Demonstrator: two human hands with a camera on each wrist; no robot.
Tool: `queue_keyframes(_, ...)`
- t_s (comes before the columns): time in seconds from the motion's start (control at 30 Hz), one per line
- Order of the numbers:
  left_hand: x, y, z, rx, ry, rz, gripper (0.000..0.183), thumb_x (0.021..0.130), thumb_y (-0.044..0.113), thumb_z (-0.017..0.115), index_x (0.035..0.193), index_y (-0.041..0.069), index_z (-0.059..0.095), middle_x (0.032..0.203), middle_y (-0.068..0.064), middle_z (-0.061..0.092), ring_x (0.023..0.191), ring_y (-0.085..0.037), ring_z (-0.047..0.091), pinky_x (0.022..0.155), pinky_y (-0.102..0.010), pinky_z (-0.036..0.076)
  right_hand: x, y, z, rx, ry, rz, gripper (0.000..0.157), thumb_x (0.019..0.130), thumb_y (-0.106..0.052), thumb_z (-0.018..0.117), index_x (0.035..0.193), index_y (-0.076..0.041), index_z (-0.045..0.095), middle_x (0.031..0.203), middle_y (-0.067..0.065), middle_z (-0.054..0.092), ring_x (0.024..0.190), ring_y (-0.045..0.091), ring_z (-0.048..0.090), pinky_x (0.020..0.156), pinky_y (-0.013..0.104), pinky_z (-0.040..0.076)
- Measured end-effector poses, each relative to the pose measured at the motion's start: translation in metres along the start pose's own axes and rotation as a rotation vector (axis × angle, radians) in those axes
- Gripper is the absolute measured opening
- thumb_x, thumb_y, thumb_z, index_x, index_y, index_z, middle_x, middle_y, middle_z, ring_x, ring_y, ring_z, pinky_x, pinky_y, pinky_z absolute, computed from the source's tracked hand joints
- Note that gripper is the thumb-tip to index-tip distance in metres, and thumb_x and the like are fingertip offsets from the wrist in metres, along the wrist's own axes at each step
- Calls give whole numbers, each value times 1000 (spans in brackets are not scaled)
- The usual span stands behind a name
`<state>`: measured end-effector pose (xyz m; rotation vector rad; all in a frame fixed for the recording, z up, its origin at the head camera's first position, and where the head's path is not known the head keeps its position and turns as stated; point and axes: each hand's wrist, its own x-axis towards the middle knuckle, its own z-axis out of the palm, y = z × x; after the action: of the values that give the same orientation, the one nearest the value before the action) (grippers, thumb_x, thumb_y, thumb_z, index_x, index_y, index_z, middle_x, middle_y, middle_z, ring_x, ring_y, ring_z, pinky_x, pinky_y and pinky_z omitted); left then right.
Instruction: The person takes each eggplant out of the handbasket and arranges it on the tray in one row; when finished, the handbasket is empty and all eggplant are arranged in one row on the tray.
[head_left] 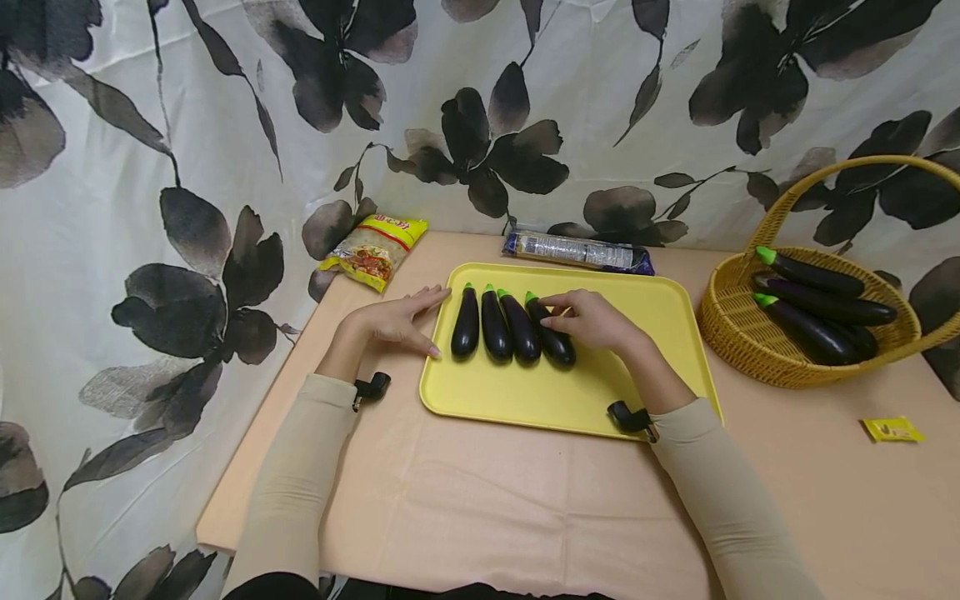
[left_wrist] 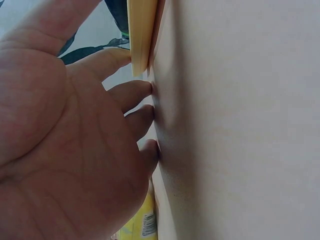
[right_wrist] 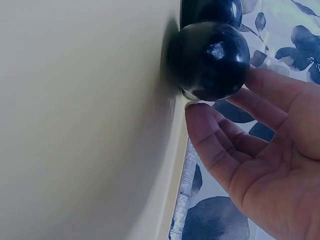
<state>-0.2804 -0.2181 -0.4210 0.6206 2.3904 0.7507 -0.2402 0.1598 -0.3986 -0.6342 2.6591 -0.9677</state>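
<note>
Several dark eggplants point(head_left: 496, 329) with green tips lie side by side on a yellow tray point(head_left: 495, 396), tips toward the far edge. My right hand point(head_left: 595, 320) holds the rightmost eggplant point(head_left: 560, 350) near its upper part, thumb on one side and fingers on the other. In the right wrist view that eggplant's rounded end point(right_wrist: 210, 60) faces the camera, another close behind it. At the tray's left edge, my left hand point(head_left: 393, 319) is spread, thumb and fingertips against the rim. The left wrist view shows its palm point(left_wrist: 75, 130) and fingers beside the tray's edge point(left_wrist: 141, 37).
To the right stands a wicker basket point(head_left: 738, 354) with a tall handle, holding more eggplants point(head_left: 825, 304). A yellow food bag point(head_left: 377, 250) lies at the back left, and a blue package point(head_left: 577, 252) behind the tray. A small yellow packet point(head_left: 892, 429) rests at the far right.
</note>
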Motion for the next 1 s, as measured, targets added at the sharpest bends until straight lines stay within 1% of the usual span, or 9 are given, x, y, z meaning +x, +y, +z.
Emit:
queue_keyframes(0.13,0,0,0,-3,0,1,129,72,54,93,169,29,12,177,2,-4,163,-25,-11,132,-53,-3,-2,-1,-2,-2,7,7,46,103,-27,67,146,-10,62,122,17,70,100,28,68,79,37,53)
queue_keyframes(0.23,0,1,0,-1,-3,1,129,72,52,93,169,28,11,177,1,-4,163,-26,-12,131,-54,-4,-4,-2,-5,-9,13,8,47,104,-28,66,147,-10,60,130,18,68,107,30,68,83,40,54)
queue_keyframes(0.37,0,1,0,-1,-8,0,129,73,52,93,169,28,11,177,0,-4,163,-26,-12,131,-55,-4,-9,-3,-13,-22,45,-25,48,105,-29,65,148,-8,59,140,20,64,110,31,67,86,43,54)
queue_keyframes(0.47,0,1,0,-1,-8,-3,129,73,52,93,169,28,11,177,1,-4,163,-25,-12,132,-54,-4,-17,-3,-23,-3,101,-52,49,104,-30,65,149,-11,58,145,16,61,112,31,65,88,47,53)
queue_keyframes(0.6,0,1,0,0,-6,-4,129,72,53,93,169,29,11,177,1,-4,163,-25,-12,132,-54,-4,-29,-4,-37,34,201,-82,49,103,-30,68,149,-14,60,142,13,61,120,34,62,94,53,55)
queue_keyframes(0.73,1,0,0,-5,-6,-2,130,72,53,93,169,29,11,177,1,-4,163,-25,-12,131,-54,-4,-41,-3,-51,50,287,-124,47,102,-23,69,147,-11,61,139,14,60,125,36,58,101,57,53)
queue_keyframes(0.8,1,0,0,-8,-5,-1,130,71,53,93,169,29,11,177,1,-4,163,-25,-13,131,-54,-4,-47,0,-58,37,325,-140,48,102,-22,69,148,-11,60,140,16,59,127,36,57,104,58,50)
queue_keyframes(0.9,1,0,1,-10,-3,-2,130,71,54,93,169,29,12,177,2,-4,163,-25,-13,131,-54,-4,-55,7,-67,4,384,-155,48,103,-21,68,149,-12,59,141,17,57,127,38,56,105,60,48)
queue_keyframes(1.0,0,1,1,-8,0,-5,130,71,54,93,169,30,12,177,2,-4,163,-24,-12,132,-53,-4,-62,15,-74,-11,427,-138,48,104,-21,66,150,-12,58,143,20,55,127,41,54,106,62,46)
